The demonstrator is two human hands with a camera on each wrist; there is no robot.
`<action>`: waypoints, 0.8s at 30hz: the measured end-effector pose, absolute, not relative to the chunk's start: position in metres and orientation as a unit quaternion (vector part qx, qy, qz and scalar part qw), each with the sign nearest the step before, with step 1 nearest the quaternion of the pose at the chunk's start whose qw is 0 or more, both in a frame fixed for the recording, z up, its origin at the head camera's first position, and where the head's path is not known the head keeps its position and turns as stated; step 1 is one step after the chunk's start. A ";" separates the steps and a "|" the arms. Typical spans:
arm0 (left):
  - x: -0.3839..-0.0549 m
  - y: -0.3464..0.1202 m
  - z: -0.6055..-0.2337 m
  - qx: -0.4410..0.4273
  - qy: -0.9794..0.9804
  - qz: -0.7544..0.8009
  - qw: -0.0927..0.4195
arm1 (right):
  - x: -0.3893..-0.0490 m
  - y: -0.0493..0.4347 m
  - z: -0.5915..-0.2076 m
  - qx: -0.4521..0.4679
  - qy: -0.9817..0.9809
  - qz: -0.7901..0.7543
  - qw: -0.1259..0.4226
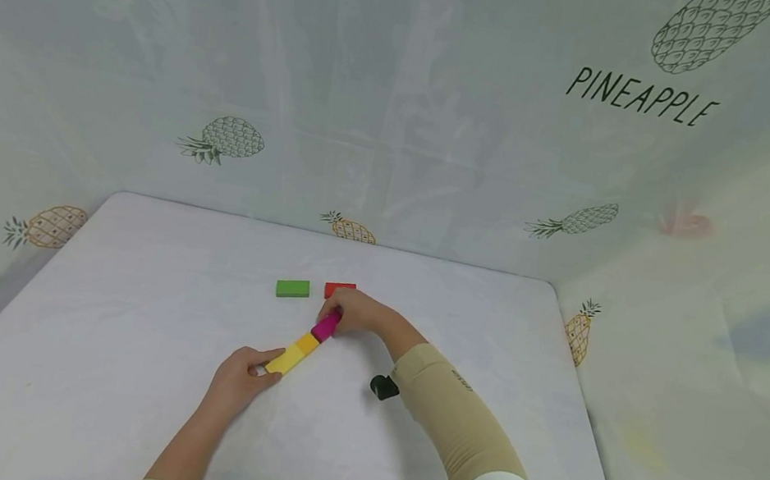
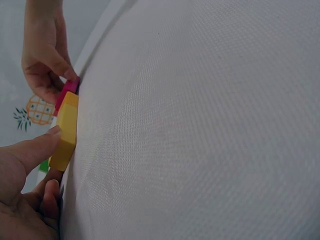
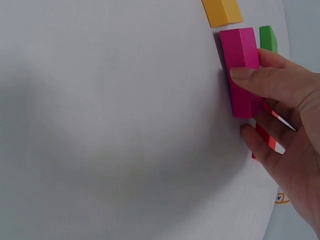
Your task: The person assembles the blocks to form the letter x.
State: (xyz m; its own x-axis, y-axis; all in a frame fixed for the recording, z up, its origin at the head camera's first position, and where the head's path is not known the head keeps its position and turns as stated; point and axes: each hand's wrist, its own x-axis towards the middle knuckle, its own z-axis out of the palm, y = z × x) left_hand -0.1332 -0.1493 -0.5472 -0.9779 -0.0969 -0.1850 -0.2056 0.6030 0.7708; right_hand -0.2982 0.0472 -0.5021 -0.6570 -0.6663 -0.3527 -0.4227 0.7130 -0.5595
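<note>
My left hand (image 1: 235,382) pinches a yellow block (image 2: 66,137) between thumb and fingers, at its near end. An orange block (image 1: 307,342) continues in line from the yellow one, slanting up to the right on the white table. My right hand (image 1: 361,311) holds a magenta block (image 3: 237,47) by its sides, thumb on the near face. The magenta block's end lies close to the orange block's far end, a narrow gap showing in the right wrist view.
Behind the row lie a green block (image 1: 292,288) and a red block (image 1: 340,287), the red one partly hidden by the right hand. The white tabletop (image 1: 147,279) ends at a pineapple-print curtain (image 1: 404,110) at the back and sides.
</note>
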 end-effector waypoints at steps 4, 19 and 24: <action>-0.133 -0.149 -0.547 -0.089 0.893 0.437 0.063 | -0.298 0.046 -0.503 -0.312 0.882 -0.218 0.277; -0.134 -0.149 -0.548 -0.091 0.893 0.438 0.059 | -0.297 0.046 -0.505 -0.317 0.881 -0.217 0.277; -0.133 -0.149 -0.547 -0.089 0.892 0.440 0.059 | -0.297 0.046 -0.505 -0.319 0.881 -0.213 0.276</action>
State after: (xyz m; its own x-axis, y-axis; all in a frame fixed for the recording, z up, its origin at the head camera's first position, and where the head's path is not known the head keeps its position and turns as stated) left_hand -0.1328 -0.1493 -0.5475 -0.9771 -0.1064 -0.1842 -0.2109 0.5976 0.7736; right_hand -0.2967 0.0456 -0.5047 -0.6441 -0.6796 -0.3511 -0.4439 0.7059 -0.5519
